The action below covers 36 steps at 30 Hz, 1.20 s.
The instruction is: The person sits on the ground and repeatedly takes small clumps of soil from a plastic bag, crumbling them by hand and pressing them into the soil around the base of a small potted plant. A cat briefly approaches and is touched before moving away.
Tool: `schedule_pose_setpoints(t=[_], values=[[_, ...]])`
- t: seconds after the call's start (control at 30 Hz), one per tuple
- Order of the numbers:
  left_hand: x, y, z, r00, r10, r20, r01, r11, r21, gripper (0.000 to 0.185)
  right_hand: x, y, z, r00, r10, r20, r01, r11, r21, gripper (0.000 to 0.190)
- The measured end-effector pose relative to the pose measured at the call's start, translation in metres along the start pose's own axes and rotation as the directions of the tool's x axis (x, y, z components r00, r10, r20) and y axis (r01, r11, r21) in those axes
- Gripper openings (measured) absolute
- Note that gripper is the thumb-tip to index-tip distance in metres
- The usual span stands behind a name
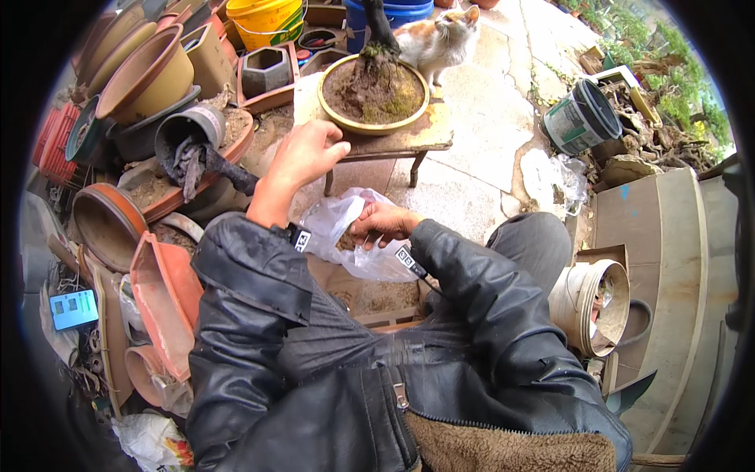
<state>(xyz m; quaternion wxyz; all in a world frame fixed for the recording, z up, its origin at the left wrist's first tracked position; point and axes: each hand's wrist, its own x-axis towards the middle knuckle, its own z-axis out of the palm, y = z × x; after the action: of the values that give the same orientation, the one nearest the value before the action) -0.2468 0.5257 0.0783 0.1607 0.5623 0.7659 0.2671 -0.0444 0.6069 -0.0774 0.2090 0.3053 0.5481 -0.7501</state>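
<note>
My left hand (309,150) is raised at the near left edge of a small wooden table (422,140), fingers bent; whether it holds anything I cannot tell. On that table stands a round, yellowish bonsai pot (377,127) with soil, moss and a dark, thick trunk (380,26). Lower down, my right hand (383,224) reaches over the mouth of a translucent plastic bag (371,267) between my knees. Its fingers are curled and the fingertips are partly hidden. Some brown, soil-like material (346,241) shows inside the bag.
A white and orange cat (439,44) stands behind the table. Stacked pots (144,76), a tipped black pot (191,127) and terracotta planters (165,301) crowd the left. A dark bucket (581,115), a clear plastic bag (560,180) and a white bucket (593,307) lie right.
</note>
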Motion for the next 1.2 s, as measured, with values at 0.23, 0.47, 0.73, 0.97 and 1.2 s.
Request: schedule_pose_setpoints(t=[0.23, 0.47, 0.73, 0.97, 1.2], values=[[0.008, -0.007, 0.004, 0.999, 0.033, 0.005, -0.033, 0.999, -0.012, 0.042, -0.011, -0.005, 0.002, 0.999, 0.012, 0.047, -0.012, 1.0, -0.007, 0.013], [0.015, 0.002, 0.009, 0.996, -0.001, -0.085, -0.023, 0.961, -0.276, 0.027, -0.07, -0.067, -0.029, 0.97, -0.198, 0.143, 0.17, 0.967, 0.19, 0.045], [0.001, 0.054, 0.01, 0.831, 0.476, -0.288, -0.535, 0.827, -0.175, 0.032, -0.117, -0.119, -0.05, 0.799, -0.598, 0.064, 0.446, 0.661, 0.604, 0.089], [0.012, 0.059, 0.024, 0.856, 0.461, -0.236, -0.488, 0.87, -0.072, 0.029, -0.107, -0.123, -0.046, 0.82, -0.552, -0.151, 0.528, 0.627, 0.572, 0.08], [0.01, 0.067, 0.021, 0.76, 0.519, -0.392, -0.546, 0.836, 0.049, 0.03, -0.119, -0.122, -0.045, 0.861, -0.485, -0.155, 0.496, 0.728, 0.474, 0.075]])
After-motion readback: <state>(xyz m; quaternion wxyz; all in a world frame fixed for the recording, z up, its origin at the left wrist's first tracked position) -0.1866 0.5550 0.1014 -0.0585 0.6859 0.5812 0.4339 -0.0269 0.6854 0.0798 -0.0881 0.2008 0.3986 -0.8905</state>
